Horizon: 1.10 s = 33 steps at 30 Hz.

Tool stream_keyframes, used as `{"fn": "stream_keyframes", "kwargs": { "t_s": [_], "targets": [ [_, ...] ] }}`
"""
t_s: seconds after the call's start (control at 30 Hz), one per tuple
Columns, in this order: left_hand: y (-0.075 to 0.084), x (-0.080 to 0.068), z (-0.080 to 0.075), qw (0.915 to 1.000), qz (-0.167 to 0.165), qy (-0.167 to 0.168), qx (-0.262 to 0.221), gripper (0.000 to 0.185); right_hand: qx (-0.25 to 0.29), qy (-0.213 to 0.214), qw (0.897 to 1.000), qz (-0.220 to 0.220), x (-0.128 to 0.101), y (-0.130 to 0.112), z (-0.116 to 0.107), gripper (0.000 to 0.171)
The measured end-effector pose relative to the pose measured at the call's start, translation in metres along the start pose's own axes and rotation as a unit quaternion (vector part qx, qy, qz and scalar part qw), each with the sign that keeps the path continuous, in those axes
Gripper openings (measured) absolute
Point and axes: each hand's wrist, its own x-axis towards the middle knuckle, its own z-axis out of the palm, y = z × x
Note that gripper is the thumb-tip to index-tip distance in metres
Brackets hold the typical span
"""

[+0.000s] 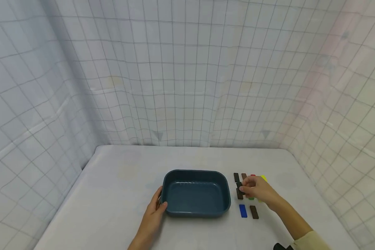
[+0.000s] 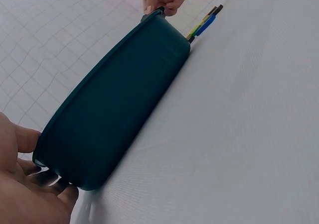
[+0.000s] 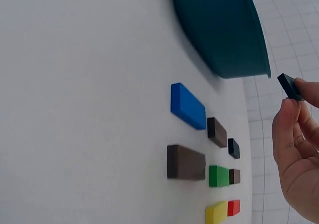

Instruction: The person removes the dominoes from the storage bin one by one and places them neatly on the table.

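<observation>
A dark teal rectangular basin [image 1: 195,212] stands on the white table. At its left side my left hand [image 1: 150,219] grips the wall, thumb by the rim and fingers round the outside. My right hand [image 1: 263,193] is raised over the small blocks to the right of the basin, pinching a black block [image 3: 290,87] between thumb and fingertips. Below that hand lie a blue block [image 3: 188,107], a dark brown block [image 3: 186,163], a green block [image 3: 219,176] and a yellow block [image 3: 216,213]. The basin's inside shows no blocks in the head view.
Farther back in the group lie another black block [image 1: 236,177], a brown block [image 1: 244,176] and a red block [image 3: 234,207]. White cloth walls [image 1: 187,86] with a grid pattern surround the table [image 1: 118,180] at the back and both sides.
</observation>
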Motion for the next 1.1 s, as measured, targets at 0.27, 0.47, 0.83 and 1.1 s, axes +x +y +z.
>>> {"fn": "stream_keyframes", "kwargs": {
  "t_s": [0.27, 0.47, 0.83, 1.1],
  "targets": [
    [0.002, 0.001, 0.001, 1.0000, -0.002, -0.001, -0.006, 0.065, -0.019, 0.017, 0.999, 0.045, -0.021, 0.025, -0.025, 0.024],
    [0.003, 0.002, 0.002, 1.0000, 0.003, -0.001, -0.004, 0.065, -0.026, 0.041, 0.992, 0.112, -0.027, 0.038, -0.030, 0.024],
    [0.002, 0.000, 0.002, 1.0000, 0.006, 0.004, -0.002, 0.064, -0.030, 0.052, 0.987, 0.150, -0.038, 0.063, -0.030, 0.024],
    [0.002, 0.000, 0.002, 1.0000, 0.005, 0.002, 0.004, 0.064, -0.057, 0.055, 0.982, 0.171, -0.045, 0.071, -0.029, 0.022]
  ]
}}
